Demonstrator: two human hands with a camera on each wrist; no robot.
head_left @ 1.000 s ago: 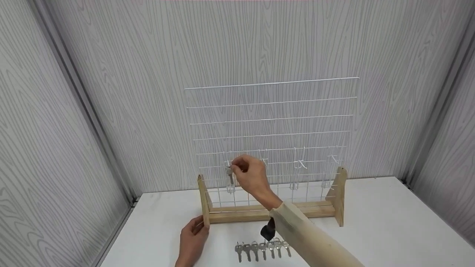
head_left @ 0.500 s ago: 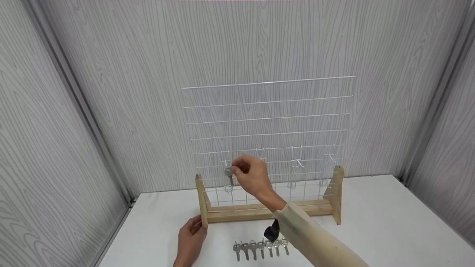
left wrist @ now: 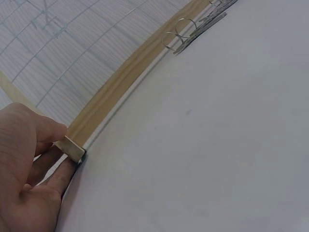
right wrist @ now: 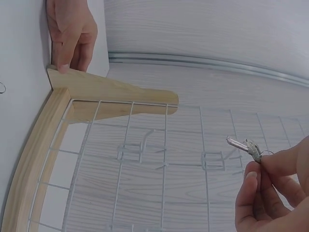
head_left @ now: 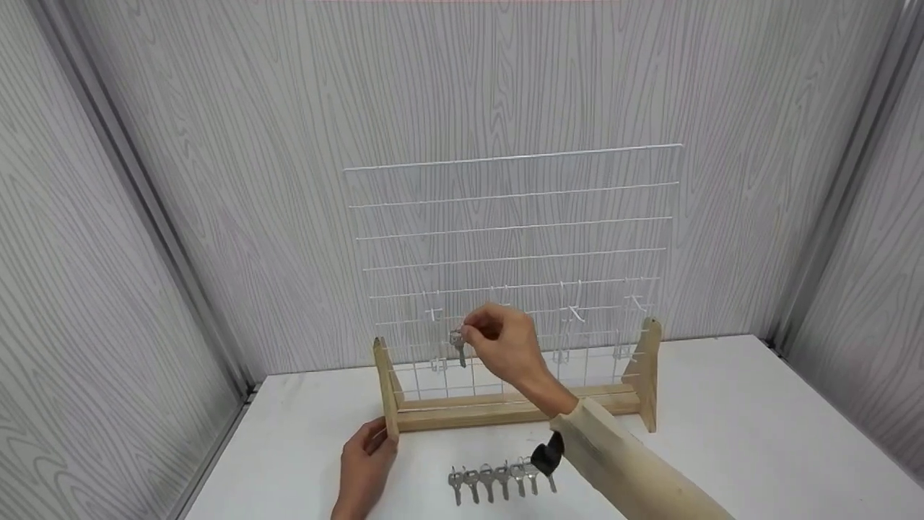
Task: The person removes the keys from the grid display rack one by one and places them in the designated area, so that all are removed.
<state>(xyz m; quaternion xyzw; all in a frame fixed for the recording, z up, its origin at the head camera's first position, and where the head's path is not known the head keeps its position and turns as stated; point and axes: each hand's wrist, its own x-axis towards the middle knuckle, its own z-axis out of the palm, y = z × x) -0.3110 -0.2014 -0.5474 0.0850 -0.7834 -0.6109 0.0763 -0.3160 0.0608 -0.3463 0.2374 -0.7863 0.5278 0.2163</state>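
My right hand (head_left: 509,347) pinches a silver key (head_left: 459,347) by its ring, between thumb and fingers. The key hangs in front of a white wire grid rack (head_left: 516,155), to the right of its left hook (head_left: 433,315). In the right wrist view the key (right wrist: 246,146) points away from the fingertips, apart from the hooks. Low at the rack's left end, my left hand (head_left: 367,462) grips the foot of the wooden side support (head_left: 386,383). The left wrist view has thumb and fingers on either side of that wooden end (left wrist: 70,148).
A row of several keys (head_left: 487,478) with rings lies on the white table (head_left: 722,426) before the rack. More white hooks (head_left: 575,313) hang on the grid to the right. A black piece (head_left: 546,456) is at the right sleeve. Wood-grain panels (head_left: 216,180) enclose the table.
My right hand has drawn the key to the right, away from the left hook where it was a second ago. The left hand keeps its hold on the support. The head view has shifted slightly.
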